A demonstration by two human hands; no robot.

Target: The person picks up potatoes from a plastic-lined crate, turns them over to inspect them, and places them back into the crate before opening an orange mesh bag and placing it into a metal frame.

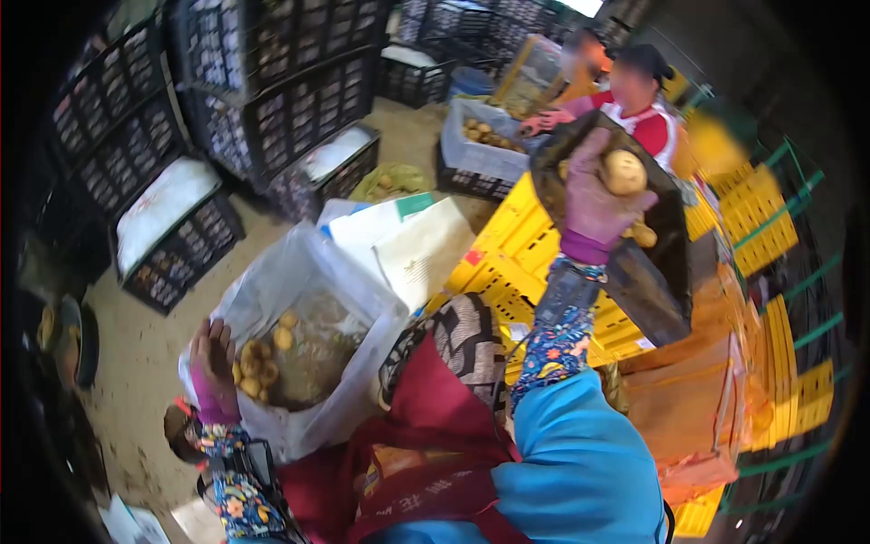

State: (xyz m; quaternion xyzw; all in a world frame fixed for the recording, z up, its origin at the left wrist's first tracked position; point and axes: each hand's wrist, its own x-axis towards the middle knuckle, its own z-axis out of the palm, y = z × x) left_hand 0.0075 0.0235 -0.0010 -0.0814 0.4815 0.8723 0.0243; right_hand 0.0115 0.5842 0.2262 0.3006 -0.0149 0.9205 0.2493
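Observation:
My right hand, in a purple glove, reaches over a dark tray on yellow crates. A round potato lies against its palm, between thumb and fingers. Another potato sits in the tray just below that hand. My left hand, also gloved, is at the left rim of a box lined with clear plastic, its fingers stretched out. Several potatoes lie inside the lined box, towards its left side.
Black crates are stacked at the back left. Papers lie beyond the lined box. A co-worker in red and white stands behind the tray, near another lined crate of potatoes. Orange sacking is at the right.

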